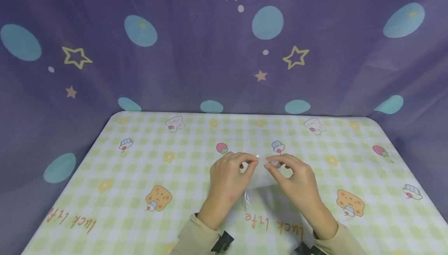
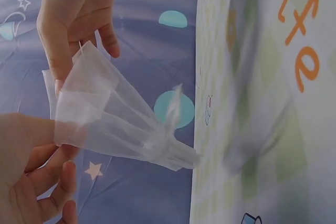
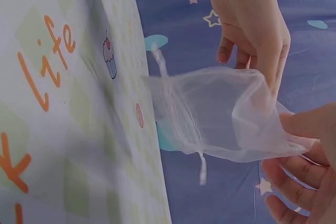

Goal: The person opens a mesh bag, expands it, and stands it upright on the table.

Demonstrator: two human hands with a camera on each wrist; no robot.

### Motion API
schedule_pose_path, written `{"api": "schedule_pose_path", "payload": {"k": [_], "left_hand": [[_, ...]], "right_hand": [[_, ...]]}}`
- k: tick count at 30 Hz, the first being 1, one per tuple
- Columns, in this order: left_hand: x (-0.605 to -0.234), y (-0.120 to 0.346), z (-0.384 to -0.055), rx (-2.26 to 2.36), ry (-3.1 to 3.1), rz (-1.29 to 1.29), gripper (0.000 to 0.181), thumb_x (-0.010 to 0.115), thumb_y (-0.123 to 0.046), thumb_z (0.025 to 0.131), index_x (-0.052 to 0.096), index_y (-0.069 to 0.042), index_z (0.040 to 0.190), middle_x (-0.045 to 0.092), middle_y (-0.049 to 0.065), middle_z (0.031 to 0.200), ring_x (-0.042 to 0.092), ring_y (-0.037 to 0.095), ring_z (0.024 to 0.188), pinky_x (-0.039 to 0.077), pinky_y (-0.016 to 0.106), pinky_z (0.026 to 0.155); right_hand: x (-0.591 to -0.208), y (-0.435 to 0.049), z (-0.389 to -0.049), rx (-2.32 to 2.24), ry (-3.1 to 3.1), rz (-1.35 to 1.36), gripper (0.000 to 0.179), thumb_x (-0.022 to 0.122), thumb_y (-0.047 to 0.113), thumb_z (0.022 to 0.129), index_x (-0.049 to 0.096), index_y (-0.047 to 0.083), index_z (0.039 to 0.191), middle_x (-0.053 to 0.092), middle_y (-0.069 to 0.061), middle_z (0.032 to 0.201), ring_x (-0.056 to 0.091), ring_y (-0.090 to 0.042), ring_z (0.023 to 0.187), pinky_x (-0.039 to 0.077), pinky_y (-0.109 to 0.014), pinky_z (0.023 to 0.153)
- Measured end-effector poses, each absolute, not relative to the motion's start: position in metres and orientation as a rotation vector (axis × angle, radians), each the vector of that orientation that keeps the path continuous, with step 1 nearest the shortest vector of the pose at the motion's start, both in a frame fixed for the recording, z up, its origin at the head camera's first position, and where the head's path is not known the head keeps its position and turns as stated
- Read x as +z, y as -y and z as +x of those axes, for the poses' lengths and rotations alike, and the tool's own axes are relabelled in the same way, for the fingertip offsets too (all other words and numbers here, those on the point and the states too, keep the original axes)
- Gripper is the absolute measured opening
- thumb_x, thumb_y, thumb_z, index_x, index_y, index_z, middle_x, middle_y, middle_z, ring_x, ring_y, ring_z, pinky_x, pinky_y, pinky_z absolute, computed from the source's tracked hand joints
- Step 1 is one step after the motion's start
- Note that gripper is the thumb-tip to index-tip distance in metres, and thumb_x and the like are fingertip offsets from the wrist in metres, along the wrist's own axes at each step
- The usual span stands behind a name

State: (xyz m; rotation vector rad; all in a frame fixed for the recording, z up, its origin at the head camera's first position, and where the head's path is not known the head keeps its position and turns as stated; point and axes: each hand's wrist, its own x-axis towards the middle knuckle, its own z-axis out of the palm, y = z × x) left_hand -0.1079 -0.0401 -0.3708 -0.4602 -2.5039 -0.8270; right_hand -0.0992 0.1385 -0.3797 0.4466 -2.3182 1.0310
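Observation:
A small sheer white drawstring pouch hangs between my hands, above the table. My left hand pinches one side of its upper edge between thumb and fingertips. Opposite it, my right hand pinches the other side. In the left wrist view the pouch spreads wide at the held edge and narrows downward into gathers, where a white cord sticks out. From the right wrist, the translucent fabric shows a cord end on one side and another cord end on the other. I see nothing distinct inside.
A green-and-white checked tablecloth with printed cartoon food and lettering covers the table. Behind it hangs a purple curtain with stars and blue ovals. Dark straps sit at the beige sleeves.

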Motion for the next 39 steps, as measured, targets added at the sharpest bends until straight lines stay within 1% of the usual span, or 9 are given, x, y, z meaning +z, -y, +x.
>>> {"api": "schedule_pose_path", "payload": {"k": [4, 9, 13, 20, 26, 30, 34, 37, 39], "left_hand": [[-0.371, 0.041, -0.108, -0.862, 2.488, -0.447, 0.008, 0.081, -0.026, 0.083, 0.078, -0.025, 0.09, 0.072, -0.016, 0.083, 0.06, 0.007, 0.069, 0.044, 0.021, 0.058], [-0.369, 0.04, -0.107, -0.922, 2.526, -0.466, 0.01, 0.078, -0.028, 0.086, 0.078, -0.025, 0.095, 0.071, -0.016, 0.083, 0.059, 0.006, 0.07, 0.043, 0.021, 0.059], [-0.37, 0.039, -0.106, -0.931, 2.54, -0.476, 0.009, 0.074, -0.031, 0.09, 0.078, -0.025, 0.095, 0.07, -0.015, 0.083, 0.059, 0.005, 0.07, 0.044, 0.023, 0.061], [-0.367, 0.041, -0.107, -0.965, 2.507, -0.405, 0.006, 0.077, -0.028, 0.087, 0.078, -0.025, 0.091, 0.069, -0.015, 0.078, 0.057, 0.005, 0.066, 0.042, 0.022, 0.058], [-0.367, 0.044, -0.109, -0.968, 2.493, -0.37, 0.005, 0.079, -0.027, 0.085, 0.077, -0.025, 0.089, 0.07, -0.016, 0.078, 0.056, 0.005, 0.064, 0.042, 0.022, 0.057], [-0.369, 0.045, -0.11, -0.897, 2.484, -0.38, 0.006, 0.081, -0.026, 0.083, 0.077, -0.025, 0.088, 0.07, -0.015, 0.079, 0.057, 0.006, 0.065, 0.042, 0.021, 0.056], [-0.367, 0.047, -0.111, -0.937, 2.524, -0.459, 0.014, 0.08, -0.028, 0.084, 0.076, -0.024, 0.096, 0.07, -0.015, 0.085, 0.059, 0.007, 0.072, 0.044, 0.022, 0.059], [-0.366, 0.049, -0.11, -0.979, 2.578, -0.53, 0.023, 0.078, -0.034, 0.085, 0.075, -0.025, 0.106, 0.07, -0.016, 0.093, 0.06, 0.006, 0.08, 0.045, 0.022, 0.063], [-0.365, 0.05, -0.11, -0.991, 2.598, -0.565, 0.026, 0.076, -0.039, 0.086, 0.075, -0.026, 0.108, 0.071, -0.016, 0.097, 0.061, 0.006, 0.081, 0.045, 0.022, 0.064]], "right_hand": [[-0.38, -0.139, -0.099, 1.037, 2.302, 0.45, 0.023, 0.086, 0.005, 0.074, 0.078, 0.012, 0.094, 0.07, 0.006, 0.08, 0.063, -0.008, 0.073, 0.052, -0.028, 0.071], [-0.38, -0.14, -0.1, 1.032, 2.262, 0.472, 0.02, 0.088, 0.001, 0.07, 0.075, 0.01, 0.084, 0.071, 0.005, 0.078, 0.063, -0.009, 0.071, 0.046, -0.014, 0.073], [-0.38, -0.141, -0.1, 1.03, 2.248, 0.496, 0.022, 0.088, 0.002, 0.068, 0.076, 0.008, 0.084, 0.07, 0.005, 0.077, 0.062, -0.008, 0.07, 0.047, -0.015, 0.07], [-0.377, -0.142, -0.1, 1.022, 2.27, 0.496, 0.025, 0.087, 0.002, 0.07, 0.078, 0.008, 0.092, 0.072, 0.003, 0.079, 0.063, -0.009, 0.07, 0.05, -0.024, 0.067], [-0.375, -0.142, -0.099, 1.046, 2.275, 0.474, 0.016, 0.084, 0.0, 0.075, 0.078, 0.009, 0.086, 0.073, 0.004, 0.08, 0.065, -0.01, 0.072, 0.048, -0.018, 0.071], [-0.375, -0.143, -0.1, 1.068, 2.255, 0.478, 0.016, 0.085, 0.0, 0.072, 0.075, 0.011, 0.08, 0.073, 0.006, 0.078, 0.065, -0.01, 0.071, 0.046, -0.014, 0.072], [-0.374, -0.144, -0.1, 1.067, 2.25, 0.48, 0.021, 0.087, -0.001, 0.069, 0.073, 0.012, 0.076, 0.072, 0.007, 0.076, 0.064, -0.009, 0.069, 0.047, -0.017, 0.07], [-0.373, -0.144, -0.099, 1.065, 2.253, 0.476, 0.022, 0.087, -0.002, 0.069, 0.072, 0.012, 0.077, 0.071, 0.008, 0.076, 0.064, -0.008, 0.068, 0.048, -0.019, 0.069], [-0.373, -0.144, -0.099, 1.08, 2.249, 0.487, 0.023, 0.087, -0.003, 0.069, 0.072, 0.012, 0.077, 0.071, 0.008, 0.076, 0.063, -0.008, 0.069, 0.047, -0.018, 0.07]]}}
